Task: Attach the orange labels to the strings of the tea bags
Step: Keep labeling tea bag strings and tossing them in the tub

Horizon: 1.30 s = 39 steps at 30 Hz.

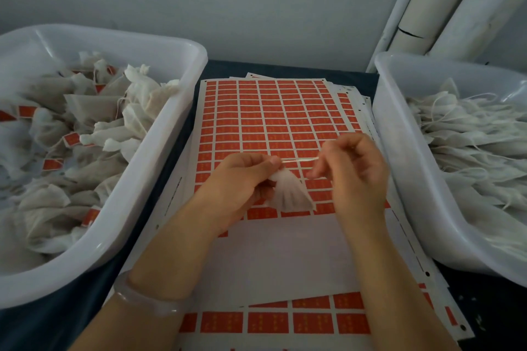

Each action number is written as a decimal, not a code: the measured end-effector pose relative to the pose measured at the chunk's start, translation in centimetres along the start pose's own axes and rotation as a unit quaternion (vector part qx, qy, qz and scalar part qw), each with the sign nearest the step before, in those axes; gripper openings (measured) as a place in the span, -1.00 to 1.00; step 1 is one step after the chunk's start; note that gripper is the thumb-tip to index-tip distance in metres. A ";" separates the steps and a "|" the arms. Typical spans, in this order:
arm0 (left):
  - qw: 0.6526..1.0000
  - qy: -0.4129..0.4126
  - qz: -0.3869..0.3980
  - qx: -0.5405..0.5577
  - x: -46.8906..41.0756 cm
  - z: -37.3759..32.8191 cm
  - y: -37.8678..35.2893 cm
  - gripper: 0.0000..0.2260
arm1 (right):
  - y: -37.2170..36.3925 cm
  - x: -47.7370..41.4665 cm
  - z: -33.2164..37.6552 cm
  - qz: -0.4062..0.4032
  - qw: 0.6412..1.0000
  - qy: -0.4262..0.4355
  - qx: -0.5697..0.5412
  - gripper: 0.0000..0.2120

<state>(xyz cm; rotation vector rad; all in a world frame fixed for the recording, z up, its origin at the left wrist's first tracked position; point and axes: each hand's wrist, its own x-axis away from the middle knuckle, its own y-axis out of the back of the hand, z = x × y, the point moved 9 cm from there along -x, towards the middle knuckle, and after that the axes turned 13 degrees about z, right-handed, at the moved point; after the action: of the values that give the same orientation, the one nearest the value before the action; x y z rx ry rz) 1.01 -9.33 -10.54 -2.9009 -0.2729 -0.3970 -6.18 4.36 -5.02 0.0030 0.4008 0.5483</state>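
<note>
**String stretched between your hands, above the label sheet**

The string (299,160) runs left to right, nearly level, and the tea bag (288,194) hangs at its left end. Your left hand (242,182) pinches the bag's neck where the string starts, and your right hand (353,168) pinches the free end. No label is on it yet. The sheet of orange labels (271,117) lies directly beneath, its rows parallel to the string. Your right hand looks freer to peel one. The tub of labelled bags (171,134) sits left, the unlabelled tub (385,100) right.
</note>
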 end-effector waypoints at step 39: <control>0.988 -0.092 0.085 -0.093 0.1 -1.3 -1.0 -0.91 | -3.9 -0.2 -0.9 0.236 0.959 -0.007 0.160 -0.82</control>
<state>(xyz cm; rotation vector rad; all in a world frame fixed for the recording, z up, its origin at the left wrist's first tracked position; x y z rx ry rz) 0.58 -8.67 -9.10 -3.1175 -0.0151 -0.1315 -4.68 0.87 -6.21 0.4240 0.4740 0.9472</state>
